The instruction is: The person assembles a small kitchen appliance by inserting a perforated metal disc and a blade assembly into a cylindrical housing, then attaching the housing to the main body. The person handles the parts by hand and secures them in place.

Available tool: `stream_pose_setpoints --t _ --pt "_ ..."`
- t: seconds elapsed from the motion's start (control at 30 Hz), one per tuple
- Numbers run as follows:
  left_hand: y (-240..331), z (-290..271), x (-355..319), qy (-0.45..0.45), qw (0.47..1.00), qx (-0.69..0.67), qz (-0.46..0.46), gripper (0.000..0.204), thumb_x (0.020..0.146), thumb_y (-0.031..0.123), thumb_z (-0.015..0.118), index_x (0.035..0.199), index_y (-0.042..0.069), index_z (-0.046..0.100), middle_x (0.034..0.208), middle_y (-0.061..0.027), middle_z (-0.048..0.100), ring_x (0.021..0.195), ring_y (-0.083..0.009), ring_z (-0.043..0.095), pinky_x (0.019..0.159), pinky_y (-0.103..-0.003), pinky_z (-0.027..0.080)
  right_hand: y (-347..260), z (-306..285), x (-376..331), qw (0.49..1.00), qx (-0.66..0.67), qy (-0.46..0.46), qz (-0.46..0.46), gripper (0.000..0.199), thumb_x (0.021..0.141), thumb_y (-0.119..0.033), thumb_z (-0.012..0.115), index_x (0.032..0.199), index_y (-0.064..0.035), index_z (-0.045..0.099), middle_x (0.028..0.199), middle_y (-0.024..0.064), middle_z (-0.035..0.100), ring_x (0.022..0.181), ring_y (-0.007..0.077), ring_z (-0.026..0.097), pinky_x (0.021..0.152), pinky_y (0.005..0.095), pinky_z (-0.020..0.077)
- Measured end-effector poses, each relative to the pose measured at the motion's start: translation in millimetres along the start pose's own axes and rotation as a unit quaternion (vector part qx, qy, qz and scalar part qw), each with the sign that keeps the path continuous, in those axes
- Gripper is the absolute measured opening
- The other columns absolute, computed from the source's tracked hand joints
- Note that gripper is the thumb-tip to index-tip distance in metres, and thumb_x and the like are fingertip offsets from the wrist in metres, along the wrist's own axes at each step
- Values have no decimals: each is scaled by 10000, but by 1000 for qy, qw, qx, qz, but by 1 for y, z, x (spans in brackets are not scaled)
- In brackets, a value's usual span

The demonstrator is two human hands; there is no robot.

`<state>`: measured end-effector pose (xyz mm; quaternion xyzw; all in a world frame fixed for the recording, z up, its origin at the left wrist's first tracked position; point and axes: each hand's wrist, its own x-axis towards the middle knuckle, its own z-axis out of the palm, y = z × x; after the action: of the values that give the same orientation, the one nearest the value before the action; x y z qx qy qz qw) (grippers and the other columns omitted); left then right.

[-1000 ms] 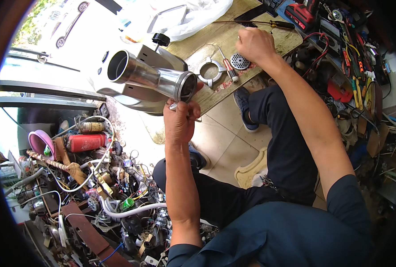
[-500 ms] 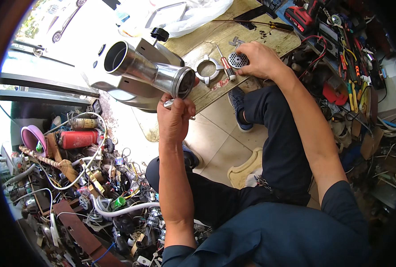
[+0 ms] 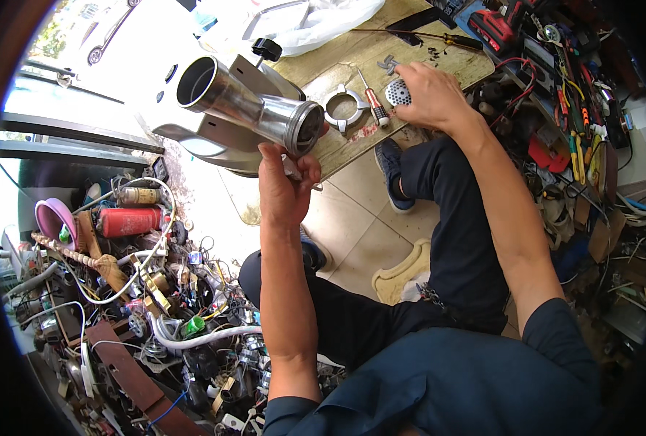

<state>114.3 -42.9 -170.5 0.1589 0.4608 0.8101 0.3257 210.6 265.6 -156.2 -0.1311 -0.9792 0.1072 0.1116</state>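
A grinder machine (image 3: 214,142) with a shiny metal grinding tube (image 3: 257,116) stands at the near edge of the wooden bench, its open threaded mouth facing me. My left hand (image 3: 288,178) is just below that mouth, fingers curled round a small pale, shiny piece mostly hidden in them; a fingertip shows beside the tube's rim. My right hand (image 3: 436,98) pinches a round perforated grinder plate (image 3: 397,92) by its edge, tilted, over the bench. Beside it lie a cross-shaped grinder blade (image 3: 389,65), a screwdriver (image 3: 376,105) and a metal ring nut with lugs (image 3: 343,110).
A long screwdriver (image 3: 461,41) and a red cordless drill (image 3: 491,33) lie at the bench's far right, near crowded hand tools (image 3: 577,131). A white plastic bag (image 3: 315,33) is at the back. Cables, parts and a red cylinder (image 3: 129,221) heap up on the left floor.
The grinder plate, seen face-on before, is now tilted in my right fingers. My left hand has opened slightly and turned below the tube. The whole view has shifted a little.
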Motion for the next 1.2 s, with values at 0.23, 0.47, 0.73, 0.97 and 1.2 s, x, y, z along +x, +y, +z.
stream_pose_setpoints --t 0.23,0.47,0.73,0.97,1.2 --pt "-2 2 1 43 998 -40 -22 857 1048 780 423 1477 59 597 1378 -256 700 633 -73 525 495 -180 414 -42 -13 -42 868 488 63 73 639 837 -350 823 1326 43 698 1090 108 697 907 181 664 797 323 568" --pt "-6 -2 5 21 999 -30 -26 834 1056 758 446 1505 68 578 1384 -234 704 641 -75 548 500 -187 433 -119 22 -72 581 809 67 64 573 950 -77 733 1483 35 553 1202 84 708 1095 151 693 928 305 597" --pt "-5 7 0 130 987 -85 -32 645 1012 670 639 1238 65 644 936 -28 658 664 -124 578 514 -255 426 -143 29 -62 488 869 58 47 576 960 -10 669 1506 65 504 1343 146 683 1227 203 683 1044 355 579" --pt "-1 10 -1 106 992 -58 -27 609 1040 644 630 1214 61 654 984 -50 710 634 -156 581 529 -283 440 -151 19 -62 574 814 79 43 591 933 17 702 1489 71 511 1348 146 680 1186 184 689 1038 330 553" --pt "-1 5 -2 71 995 -57 -28 612 1045 634 627 1193 41 651 880 -48 673 633 -143 590 550 -272 471 -173 6 -52 777 597 190 57 553 864 -123 830 1351 62 643 1219 153 693 1041 232 750 845 326 626"
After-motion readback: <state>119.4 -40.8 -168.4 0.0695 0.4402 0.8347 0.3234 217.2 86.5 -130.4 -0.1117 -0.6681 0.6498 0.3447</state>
